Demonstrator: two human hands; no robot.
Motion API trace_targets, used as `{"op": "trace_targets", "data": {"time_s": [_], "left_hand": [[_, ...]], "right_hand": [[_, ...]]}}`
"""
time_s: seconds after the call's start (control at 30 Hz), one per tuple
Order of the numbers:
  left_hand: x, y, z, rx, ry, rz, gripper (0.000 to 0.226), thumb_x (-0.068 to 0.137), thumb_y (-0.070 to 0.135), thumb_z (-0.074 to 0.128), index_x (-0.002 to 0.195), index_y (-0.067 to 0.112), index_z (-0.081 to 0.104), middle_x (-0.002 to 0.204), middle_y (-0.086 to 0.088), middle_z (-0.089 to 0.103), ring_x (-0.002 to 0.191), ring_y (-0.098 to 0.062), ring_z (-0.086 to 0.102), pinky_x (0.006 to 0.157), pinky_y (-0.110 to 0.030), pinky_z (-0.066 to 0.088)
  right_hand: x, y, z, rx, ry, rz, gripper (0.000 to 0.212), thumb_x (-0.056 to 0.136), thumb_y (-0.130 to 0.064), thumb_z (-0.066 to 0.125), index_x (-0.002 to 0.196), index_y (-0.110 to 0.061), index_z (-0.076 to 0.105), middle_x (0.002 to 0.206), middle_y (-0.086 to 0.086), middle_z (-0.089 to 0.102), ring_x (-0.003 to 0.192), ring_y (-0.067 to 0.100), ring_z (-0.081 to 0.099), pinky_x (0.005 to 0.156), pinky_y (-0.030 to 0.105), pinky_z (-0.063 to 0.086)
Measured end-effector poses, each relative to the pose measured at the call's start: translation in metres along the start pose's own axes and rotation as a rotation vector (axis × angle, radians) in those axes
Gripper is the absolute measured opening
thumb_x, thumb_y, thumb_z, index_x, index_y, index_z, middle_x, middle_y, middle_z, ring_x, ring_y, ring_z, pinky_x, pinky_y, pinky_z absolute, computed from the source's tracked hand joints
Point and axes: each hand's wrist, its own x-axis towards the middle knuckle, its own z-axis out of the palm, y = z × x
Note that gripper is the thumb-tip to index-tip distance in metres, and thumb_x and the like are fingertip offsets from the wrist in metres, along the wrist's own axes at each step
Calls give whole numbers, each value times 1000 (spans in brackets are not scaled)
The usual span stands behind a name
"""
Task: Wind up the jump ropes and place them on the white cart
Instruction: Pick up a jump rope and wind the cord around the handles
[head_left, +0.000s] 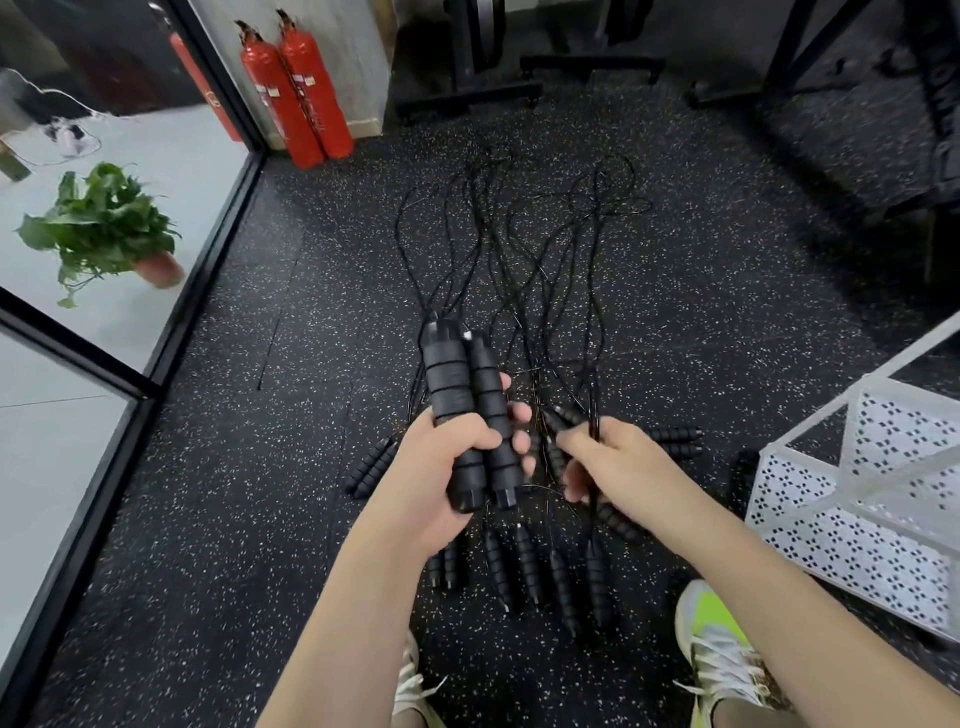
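Note:
My left hand (441, 467) grips two black ribbed jump rope handles (467, 410) side by side, pointing up and away from me. My right hand (613, 457) pinches a thin black cord (594, 415) that rises from the floor. Several more black handles (524, 566) lie on the speckled floor under my hands, and their cords (519, 234) trail away in a tangled spread. The white cart (857, 499), with perforated sides, stands at the right edge.
Two red fire extinguishers (296, 88) stand by the wall at the back left. A potted green plant (104, 228) sits behind a glass partition on the left. Black gym equipment bases (467, 98) line the back. My shoes (722, 644) show at the bottom.

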Motion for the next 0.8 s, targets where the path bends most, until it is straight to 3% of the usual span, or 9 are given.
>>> {"op": "trace_targets", "data": {"time_s": [0.17,0.27,0.33,0.37,0.47,0.53,0.63,0.7,0.8], "left_hand": [[-1,-7,0,123,-129,-95,68,71,-8,49,138,-1,55,101,-19,59,77,-27,54,70,-40,49],[-3,-11,2,239,-197,-153,69,68,-8,54,137,0,57,102,-20,61,78,-27,54,71,-40,48],[-4,-13,4,367,-205,-197,64,67,-8,54,131,-5,56,99,-17,64,77,-26,55,72,-39,48],[-5,-14,5,486,-206,-218,57,66,-6,55,124,-6,57,94,-11,66,77,-24,55,72,-37,48],[-6,-18,8,1020,-185,-238,45,69,3,60,108,26,61,84,8,68,74,-11,58,69,-26,47],[-6,-23,6,1314,-119,-182,52,76,5,60,112,42,54,88,7,68,68,-6,57,62,-19,46],[-5,-31,-1,1555,-36,-18,67,80,5,58,134,43,45,96,7,64,81,-7,61,68,-23,49],[-5,-34,-2,1556,33,48,70,81,6,58,137,45,43,99,9,63,85,-9,61,69,-25,46],[-3,-35,1,1489,138,159,67,83,5,61,132,48,43,98,12,64,82,-6,61,66,-21,44]], "right_hand": [[10,14,-20,-470,68,131,49,99,-53,50,128,-14,51,105,2,67,92,18,63,68,31,45],[7,8,-25,-365,269,-157,56,103,-29,53,154,-22,31,140,5,53,106,18,58,86,27,44],[0,-2,-31,-340,340,-456,72,102,-10,50,159,-37,15,153,-3,33,107,14,55,82,19,43],[-2,-6,-34,-400,354,-583,82,99,-2,51,158,-42,10,158,-5,23,122,15,50,90,19,44],[1,-8,-42,-730,328,-722,101,80,13,61,154,-44,23,166,4,11,154,28,7,120,49,27],[4,-1,-42,-876,219,-711,81,74,10,67,137,-39,52,164,4,22,155,30,3,123,55,11],[3,2,-41,-884,98,-610,38,88,-7,64,117,-32,64,139,-9,55,145,15,33,126,42,-8],[-1,-1,-42,-832,104,-514,25,98,-16,54,117,-31,60,116,-13,65,117,9,53,124,32,13],[-7,-9,-42,-677,165,-479,22,105,-26,47,124,-28,59,113,-11,65,99,12,58,91,31,46]]}}
